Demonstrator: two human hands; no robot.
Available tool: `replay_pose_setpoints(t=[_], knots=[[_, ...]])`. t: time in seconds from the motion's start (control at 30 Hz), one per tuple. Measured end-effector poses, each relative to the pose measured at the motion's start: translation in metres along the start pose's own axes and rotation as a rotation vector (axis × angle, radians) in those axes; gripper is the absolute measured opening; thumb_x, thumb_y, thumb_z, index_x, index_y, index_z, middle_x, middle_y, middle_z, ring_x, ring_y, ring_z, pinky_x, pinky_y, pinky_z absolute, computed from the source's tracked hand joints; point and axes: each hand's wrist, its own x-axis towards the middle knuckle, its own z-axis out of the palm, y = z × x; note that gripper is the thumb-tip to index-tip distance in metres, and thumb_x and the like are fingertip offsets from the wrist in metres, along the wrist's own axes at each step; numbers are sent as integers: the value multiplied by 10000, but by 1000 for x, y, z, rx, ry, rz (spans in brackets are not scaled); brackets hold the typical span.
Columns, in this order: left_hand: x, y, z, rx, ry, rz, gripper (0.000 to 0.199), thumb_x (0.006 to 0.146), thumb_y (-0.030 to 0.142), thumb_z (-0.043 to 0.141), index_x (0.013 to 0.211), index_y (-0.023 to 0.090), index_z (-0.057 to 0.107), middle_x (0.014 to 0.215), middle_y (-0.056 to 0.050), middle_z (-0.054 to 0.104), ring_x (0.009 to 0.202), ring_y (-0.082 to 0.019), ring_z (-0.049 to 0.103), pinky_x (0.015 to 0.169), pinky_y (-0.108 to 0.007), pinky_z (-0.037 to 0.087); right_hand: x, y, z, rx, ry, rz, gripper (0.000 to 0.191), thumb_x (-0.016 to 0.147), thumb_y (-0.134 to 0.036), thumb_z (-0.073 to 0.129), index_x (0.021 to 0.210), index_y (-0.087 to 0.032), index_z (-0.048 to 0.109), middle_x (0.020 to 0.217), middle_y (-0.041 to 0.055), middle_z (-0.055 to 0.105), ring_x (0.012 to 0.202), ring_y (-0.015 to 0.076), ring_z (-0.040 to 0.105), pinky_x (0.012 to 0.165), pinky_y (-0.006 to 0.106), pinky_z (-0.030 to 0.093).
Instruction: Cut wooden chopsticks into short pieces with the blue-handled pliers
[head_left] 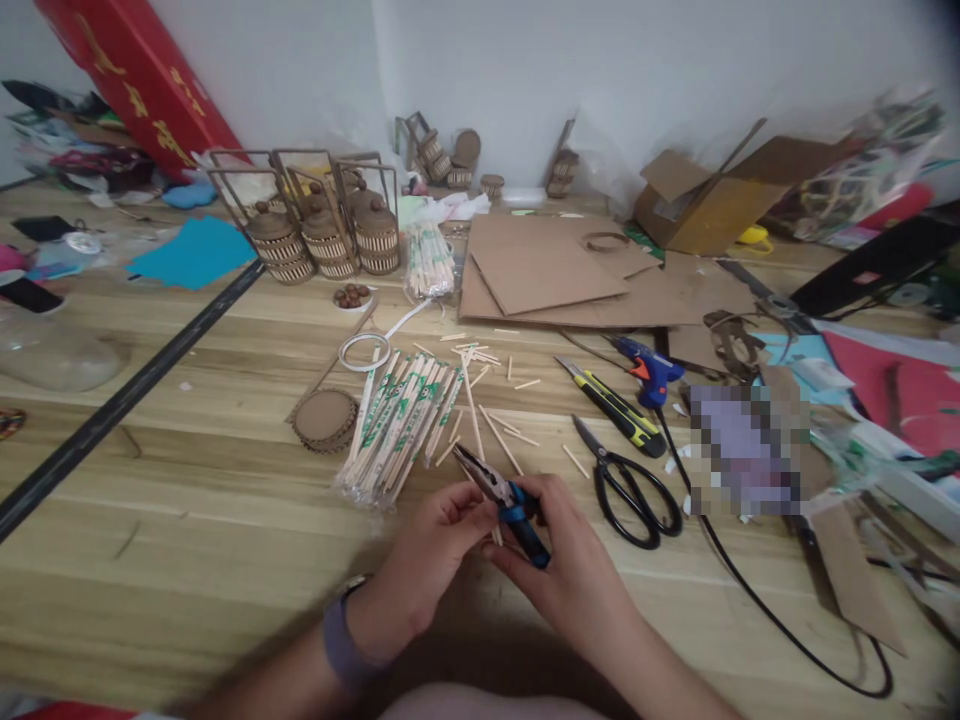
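Note:
My right hand is wrapped round the blue-and-black handles of a pair of pliers, whose jaws point up and to the left. Close against it, my left hand is closed in a pinch beside the pliers. A thin wooden stick shows just under the left thumb; the fingers hide most of it. Beyond the hands lie loose sticks and short cut pieces. A bundle of chopsticks in green-printed wrappers rests to the left of them.
Black-handled scissors, a yellow utility knife and a blue glue gun lie to the right. At left are a cardboard disc and a white tape ring. Behind stand small handled baskets and cardboard sheets.

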Motion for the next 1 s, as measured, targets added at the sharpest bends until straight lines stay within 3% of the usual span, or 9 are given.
replay_pose_setpoints(t=[0.1,0.23,0.47,0.6,0.8,1.0], knots=[[-2,3,0,67,-21,21,354,730,492,763,799,153,689,752,-20,688,753,-173,604,745,-274,424,-1,-6,-11,96,-104,112,389,726,-252,696,1083,-197,552,968,52,632,882,241,630,808,380,507],[-6,10,-1,199,-65,-23,377,783,532,687,835,159,684,685,-16,699,706,-169,592,738,-282,406,-10,-9,-44,148,-311,238,320,822,-359,594,1102,-205,580,931,34,662,854,215,624,788,335,502],[-9,16,-1,338,-107,-95,348,801,506,640,756,162,661,676,-36,720,742,-175,557,781,-295,375,-34,-1,-95,165,-419,551,309,741,-450,638,949,-225,683,936,41,693,926,264,624,853,343,481],[-10,16,-1,318,-135,-128,361,788,500,655,851,146,680,651,-23,707,686,-160,556,783,-295,375,-36,5,-100,241,-520,624,282,721,-441,652,899,-224,680,975,40,685,973,270,609,848,326,474],[-11,6,-3,262,-282,-172,357,808,494,658,885,146,684,647,-9,694,654,-145,582,776,-278,378,-24,-1,-92,259,-643,629,273,718,-344,628,965,-237,673,980,21,661,979,235,580,824,292,455],[-12,10,2,206,-345,-203,342,770,504,687,785,163,687,663,4,665,618,-140,602,753,-269,397,-16,-14,-83,323,-647,568,288,682,-322,606,940,-241,704,936,26,667,902,234,589,754,316,457]])
